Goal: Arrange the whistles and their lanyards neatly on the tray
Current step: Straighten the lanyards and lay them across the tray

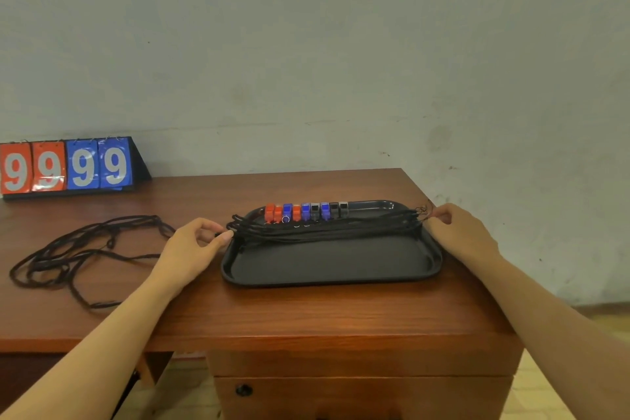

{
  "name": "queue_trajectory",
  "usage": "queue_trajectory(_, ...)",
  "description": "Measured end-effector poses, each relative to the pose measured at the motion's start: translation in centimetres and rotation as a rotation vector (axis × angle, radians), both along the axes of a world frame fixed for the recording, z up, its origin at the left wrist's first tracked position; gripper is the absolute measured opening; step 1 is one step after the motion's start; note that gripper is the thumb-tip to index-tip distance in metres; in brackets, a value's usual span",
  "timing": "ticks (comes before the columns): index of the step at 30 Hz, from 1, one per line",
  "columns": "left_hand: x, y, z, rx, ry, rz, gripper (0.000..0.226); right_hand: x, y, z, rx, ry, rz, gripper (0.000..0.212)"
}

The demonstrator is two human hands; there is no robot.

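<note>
Nine whistles (306, 212), red, blue and black, line up along the far edge of the black tray (332, 269). Black lanyards (324, 227) stretch straight across it, left to right.

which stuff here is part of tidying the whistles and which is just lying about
Job: tray; row of whistles; lanyard bundle stretched between left hand and right hand; loose lanyards on the desk.
Lying about: scoreboard.
</note>
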State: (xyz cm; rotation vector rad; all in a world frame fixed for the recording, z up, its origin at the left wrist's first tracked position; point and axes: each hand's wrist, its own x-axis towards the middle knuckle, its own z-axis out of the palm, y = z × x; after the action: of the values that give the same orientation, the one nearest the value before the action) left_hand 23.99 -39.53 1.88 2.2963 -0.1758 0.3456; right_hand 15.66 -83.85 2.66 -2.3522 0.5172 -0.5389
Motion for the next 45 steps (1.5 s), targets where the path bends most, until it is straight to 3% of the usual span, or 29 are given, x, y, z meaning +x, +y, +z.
queue_trajectory(7,0.1,0.0,-0.1,0.017,0.001,-0.008,0.014,0.4,-0.3,-0.4,-0.054,-0.033,0.026,0.024)
queue_trajectory(15,-0.2,0.1,0.0,-0.036,-0.051,-0.047,0.012,1.0,-1.2,-0.9,-0.015,-0.124,-0.009,0.028)
queue_trajectory(23,-0.3,0.0,0.1,-0.001,-0.031,-0.044,0.033,0.5,-0.9,-0.7,0.040,-0.220,0.004,0.025)
queue_trajectory(35,0.0,0.1,0.0,-0.042,-0.043,-0.001,0.032,0.1,-0.4,-0.5,0.050,-0.244,-0.007,0.034)
queue_trajectory(45,-2.7,0.6,5.7,-0.241,-0.104,0.045,0.027,-5.2,3.9,0.4,-0.007,-0.226,0.041,0.027)
